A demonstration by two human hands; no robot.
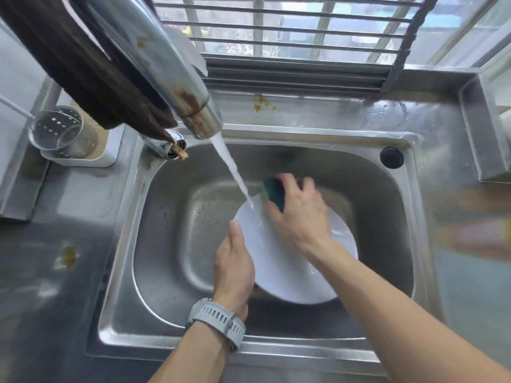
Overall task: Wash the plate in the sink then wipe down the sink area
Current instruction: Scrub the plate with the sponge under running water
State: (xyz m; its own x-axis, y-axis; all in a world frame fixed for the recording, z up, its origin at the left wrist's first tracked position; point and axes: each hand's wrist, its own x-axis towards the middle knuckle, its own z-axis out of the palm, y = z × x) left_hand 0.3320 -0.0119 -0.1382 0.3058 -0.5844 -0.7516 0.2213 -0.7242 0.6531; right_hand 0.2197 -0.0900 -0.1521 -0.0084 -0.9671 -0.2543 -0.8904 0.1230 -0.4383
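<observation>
- Your left hand [234, 268] is gripping the near-left edge of the plate [287, 268], thumb lying along the top face and the other fingers hidden beneath the rim.
- The plate is sitting tilted inside the sink [166, 205], held above the basin floor, spreading away from that left grip toward the far right.
- Your right hand [300, 214] is clasping the sponge [273, 193], fingers curled over its top, and pressing it against the far rim of the plate, just beyond and to the right of your left thumb tip.
- The right hand and sponge are blurring, so the exact finger placement is hard to read.
- The water stream [235, 172] is falling from the faucet [177, 78] and landing on the plate's far edge, just left of the sponge.
- The plate is round, white and smooth, glossy with water.
- The sponge is looking dark teal with a green layer on its left side.
- The sink is brushed stainless steel with rounded corners; a dark round plug [391, 158] is sitting on its far-right deck.
- The faucet is a polished metal tube with rusty brown patches near the spout.
- A pale grey perforated watch strap [218, 319] is circling your left wrist.
- Yellow-brown stains [262, 102] are marking the steel ledge beyond the sink, and another smear [67, 255] is showing on the counter left of your left hand.
- A clear perforated cup [59, 131] is lying on a white tray at the far left.
</observation>
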